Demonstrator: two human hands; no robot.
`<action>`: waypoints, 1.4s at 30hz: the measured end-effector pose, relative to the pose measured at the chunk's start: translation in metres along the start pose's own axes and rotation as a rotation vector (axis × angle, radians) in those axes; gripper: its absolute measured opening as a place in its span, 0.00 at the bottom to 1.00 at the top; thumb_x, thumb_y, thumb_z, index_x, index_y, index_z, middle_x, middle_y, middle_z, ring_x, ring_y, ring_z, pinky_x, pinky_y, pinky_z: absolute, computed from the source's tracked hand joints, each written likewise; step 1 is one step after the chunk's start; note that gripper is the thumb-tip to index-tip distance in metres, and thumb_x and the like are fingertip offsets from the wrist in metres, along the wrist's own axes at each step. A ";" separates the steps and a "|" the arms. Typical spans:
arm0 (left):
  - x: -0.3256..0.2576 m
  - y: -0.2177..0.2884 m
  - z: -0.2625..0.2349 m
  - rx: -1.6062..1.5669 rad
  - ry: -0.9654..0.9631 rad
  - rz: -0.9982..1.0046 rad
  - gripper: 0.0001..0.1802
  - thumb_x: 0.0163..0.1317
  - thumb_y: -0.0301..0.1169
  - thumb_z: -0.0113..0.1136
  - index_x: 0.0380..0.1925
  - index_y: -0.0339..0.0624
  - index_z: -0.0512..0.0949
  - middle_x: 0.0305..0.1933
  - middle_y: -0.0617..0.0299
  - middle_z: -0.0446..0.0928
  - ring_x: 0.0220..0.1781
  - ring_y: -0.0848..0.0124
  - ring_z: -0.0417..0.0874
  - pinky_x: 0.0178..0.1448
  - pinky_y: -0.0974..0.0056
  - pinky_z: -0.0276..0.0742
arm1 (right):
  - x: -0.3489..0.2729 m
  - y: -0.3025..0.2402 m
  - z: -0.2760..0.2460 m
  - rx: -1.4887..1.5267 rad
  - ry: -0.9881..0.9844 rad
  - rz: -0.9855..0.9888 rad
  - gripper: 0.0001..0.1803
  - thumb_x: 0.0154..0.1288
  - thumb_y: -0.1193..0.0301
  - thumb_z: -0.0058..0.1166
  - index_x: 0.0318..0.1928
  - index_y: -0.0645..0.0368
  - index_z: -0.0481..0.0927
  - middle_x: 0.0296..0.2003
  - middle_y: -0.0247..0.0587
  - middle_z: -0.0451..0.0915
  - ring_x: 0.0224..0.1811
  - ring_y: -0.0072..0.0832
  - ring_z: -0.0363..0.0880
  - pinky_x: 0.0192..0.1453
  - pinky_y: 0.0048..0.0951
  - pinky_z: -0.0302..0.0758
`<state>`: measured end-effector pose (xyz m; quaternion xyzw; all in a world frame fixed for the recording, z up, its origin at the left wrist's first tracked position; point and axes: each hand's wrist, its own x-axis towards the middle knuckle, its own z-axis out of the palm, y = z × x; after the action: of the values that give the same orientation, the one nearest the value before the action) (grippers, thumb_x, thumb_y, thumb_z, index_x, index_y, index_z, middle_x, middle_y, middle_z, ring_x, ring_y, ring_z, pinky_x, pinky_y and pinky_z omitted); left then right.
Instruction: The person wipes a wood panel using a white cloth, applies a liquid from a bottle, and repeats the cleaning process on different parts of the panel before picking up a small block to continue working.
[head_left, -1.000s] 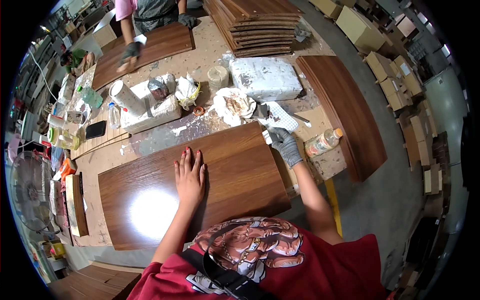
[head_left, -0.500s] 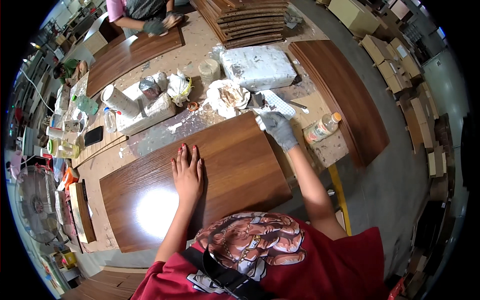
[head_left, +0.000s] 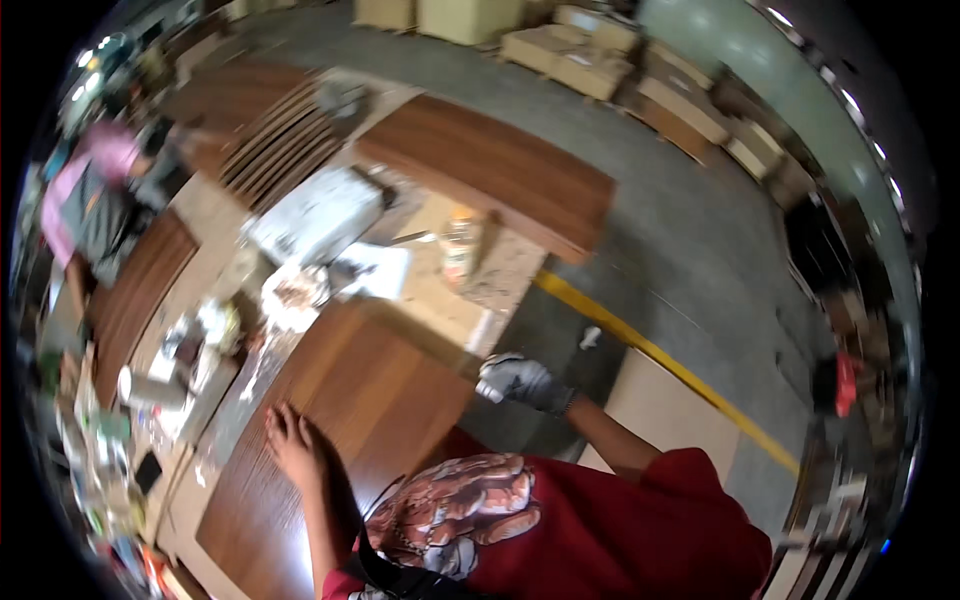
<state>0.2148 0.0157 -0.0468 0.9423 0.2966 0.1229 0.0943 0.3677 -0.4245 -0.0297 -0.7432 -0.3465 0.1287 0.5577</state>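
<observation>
A brown wood-grain board (head_left: 365, 385) lies on the workbench in front of me. My bare left hand (head_left: 293, 447) rests on it, palm down, fingers stretched out. Just off the board's right corner is my right hand (head_left: 525, 384), in a grey glove and over the floor beside the bench. Its fingers are curled in, and a whitish patch shows at the fingertips; blur hides whether that is a cloth or the glove itself. Beyond the board sit a crumpled white paper (head_left: 297, 292), a flat white sheet (head_left: 372, 270) and an orange-capped bottle (head_left: 461, 250).
A white-wrapped block (head_left: 318, 215) stands farther back, near a stack of brown boards (head_left: 490, 170). Another person (head_left: 100, 205) stands across the bench at left. A yellow floor line (head_left: 640, 345) runs beside a pale panel (head_left: 640, 400) at right.
My view has swung to the right. My right hand has moved from the board's far edge back toward me, to its right corner. The left hand stays flat on the board.
</observation>
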 end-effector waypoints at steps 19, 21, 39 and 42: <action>-0.073 0.186 -0.335 -0.880 -1.030 1.583 0.27 0.55 0.48 0.73 0.49 0.41 0.87 0.31 0.52 0.77 0.32 0.57 0.81 0.34 0.60 0.74 | -0.116 -0.044 0.015 -0.233 0.460 0.046 0.29 0.52 0.80 0.67 0.58 0.53 0.81 0.54 0.42 0.82 0.61 0.40 0.78 0.68 0.37 0.73; -0.083 0.163 -0.326 -0.932 -0.866 1.537 0.27 0.58 0.50 0.70 0.48 0.40 0.87 0.30 0.53 0.75 0.30 0.57 0.81 0.33 0.58 0.75 | -0.091 -0.054 0.012 -0.192 0.469 0.171 0.29 0.52 0.81 0.63 0.58 0.54 0.81 0.55 0.43 0.81 0.61 0.40 0.77 0.67 0.35 0.73; -0.194 0.008 -0.378 -0.879 -0.296 0.579 0.23 0.66 0.41 0.59 0.51 0.32 0.84 0.26 0.56 0.70 0.27 0.59 0.76 0.34 0.58 0.72 | 0.170 -0.085 0.168 0.674 -0.157 0.009 0.25 0.59 0.88 0.59 0.58 0.63 0.78 0.55 0.40 0.80 0.56 0.29 0.80 0.61 0.30 0.80; -0.183 -0.010 -0.347 -0.885 -0.280 0.416 0.23 0.69 0.40 0.52 0.52 0.34 0.84 0.27 0.54 0.75 0.28 0.58 0.78 0.36 0.59 0.73 | 0.190 -0.092 0.179 0.553 -0.166 -0.094 0.24 0.61 0.87 0.60 0.58 0.61 0.78 0.54 0.39 0.81 0.55 0.28 0.81 0.60 0.30 0.80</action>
<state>-0.0355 -0.0459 0.2491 0.8586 0.0066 0.1254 0.4970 0.3677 -0.1540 0.0302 -0.5332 -0.3769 0.2528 0.7140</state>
